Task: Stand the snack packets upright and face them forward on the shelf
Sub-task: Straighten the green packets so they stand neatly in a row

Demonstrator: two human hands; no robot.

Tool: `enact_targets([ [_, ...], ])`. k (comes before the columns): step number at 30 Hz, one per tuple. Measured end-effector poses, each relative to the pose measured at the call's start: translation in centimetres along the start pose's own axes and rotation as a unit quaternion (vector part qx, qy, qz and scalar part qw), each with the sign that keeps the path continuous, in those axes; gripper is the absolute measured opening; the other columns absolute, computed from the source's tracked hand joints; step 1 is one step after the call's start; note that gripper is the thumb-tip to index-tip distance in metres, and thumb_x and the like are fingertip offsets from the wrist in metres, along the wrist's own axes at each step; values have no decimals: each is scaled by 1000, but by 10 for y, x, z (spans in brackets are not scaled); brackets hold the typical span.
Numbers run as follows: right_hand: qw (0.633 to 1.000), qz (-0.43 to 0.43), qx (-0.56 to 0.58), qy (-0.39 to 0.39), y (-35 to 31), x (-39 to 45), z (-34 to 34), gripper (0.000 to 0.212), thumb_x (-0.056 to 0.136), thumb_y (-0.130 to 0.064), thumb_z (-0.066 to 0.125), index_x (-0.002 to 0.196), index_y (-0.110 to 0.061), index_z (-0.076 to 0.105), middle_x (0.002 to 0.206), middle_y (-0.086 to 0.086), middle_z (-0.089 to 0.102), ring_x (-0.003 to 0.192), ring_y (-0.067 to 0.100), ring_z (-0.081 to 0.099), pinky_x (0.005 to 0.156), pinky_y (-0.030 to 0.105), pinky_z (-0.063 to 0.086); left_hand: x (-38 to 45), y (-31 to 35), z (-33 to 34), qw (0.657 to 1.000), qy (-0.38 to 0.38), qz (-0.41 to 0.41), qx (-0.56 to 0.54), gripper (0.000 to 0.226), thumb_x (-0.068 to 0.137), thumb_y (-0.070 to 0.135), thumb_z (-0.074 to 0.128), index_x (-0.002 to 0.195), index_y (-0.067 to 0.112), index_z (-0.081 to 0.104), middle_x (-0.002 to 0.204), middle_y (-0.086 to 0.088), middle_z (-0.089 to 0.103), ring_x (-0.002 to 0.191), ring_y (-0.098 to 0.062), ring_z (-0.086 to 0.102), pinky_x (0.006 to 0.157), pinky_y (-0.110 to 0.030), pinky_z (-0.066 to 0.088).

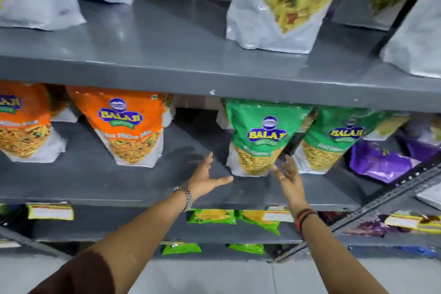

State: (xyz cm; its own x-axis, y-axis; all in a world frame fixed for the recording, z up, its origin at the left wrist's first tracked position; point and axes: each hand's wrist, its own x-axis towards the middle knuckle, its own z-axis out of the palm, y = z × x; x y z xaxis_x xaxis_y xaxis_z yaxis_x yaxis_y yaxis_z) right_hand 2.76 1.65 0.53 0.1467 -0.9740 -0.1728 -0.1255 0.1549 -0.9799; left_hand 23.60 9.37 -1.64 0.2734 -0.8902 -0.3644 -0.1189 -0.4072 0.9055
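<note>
Both hands, left hand (205,178) and right hand (287,178), open and empty flanking upright green Balaji packet (259,136) at shelf (95,181) front edge; purple packet (379,162) at right end looks slumped, probably still to fix.

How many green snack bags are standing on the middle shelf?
2. One green bag stands between the open hands, and the other green bag is just right of it. More may hide behind them.
</note>
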Motion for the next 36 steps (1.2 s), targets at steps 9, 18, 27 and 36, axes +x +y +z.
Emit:
enact_targets([
  [9, 993, -15, -8, -114, 8, 40, -16, 48, 86, -16, 59, 130, -24, 43, 139, 2, 47, 128, 16, 43, 102, 43, 44, 35, 21, 48, 999, 41, -3, 11, 120, 35, 65, 79, 139, 26, 33, 143, 1, 49, 131, -18, 47, 107, -43, 42],
  [18, 995, -3, -9, -102, 8, 36, 14, 54, 85, -17, 61, 135, -15, 41, 140, 11, 49, 133, 23, 41, 106, 54, 40, 34, 19, 27, 997, 75, 0, 23, 107, 41, 60, 78, 134, 25, 38, 138, 1, 54, 126, -18, 51, 105, -43, 45],
  [27, 997, -8, -2, -80, 9, 38, 44, 46, 85, -14, 61, 128, -13, 46, 129, 9, 54, 123, 21, 47, 105, 55, 41, 38, 15, 2, 997, 77, 23, 12, 89, 44, 55, 79, 121, 27, 45, 127, 1, 62, 117, -18, 58, 100, -42, 49],
  [36, 996, 6, -45, -72, 16, 42, 34, 53, 87, -19, 59, 135, -11, 39, 134, 7, 49, 125, 21, 46, 105, 48, 43, 48, 7, 1, 995, 84, 27, 54, 90, 49, 54, 79, 124, 20, 44, 128, 1, 58, 116, -18, 57, 99, -38, 48],
])
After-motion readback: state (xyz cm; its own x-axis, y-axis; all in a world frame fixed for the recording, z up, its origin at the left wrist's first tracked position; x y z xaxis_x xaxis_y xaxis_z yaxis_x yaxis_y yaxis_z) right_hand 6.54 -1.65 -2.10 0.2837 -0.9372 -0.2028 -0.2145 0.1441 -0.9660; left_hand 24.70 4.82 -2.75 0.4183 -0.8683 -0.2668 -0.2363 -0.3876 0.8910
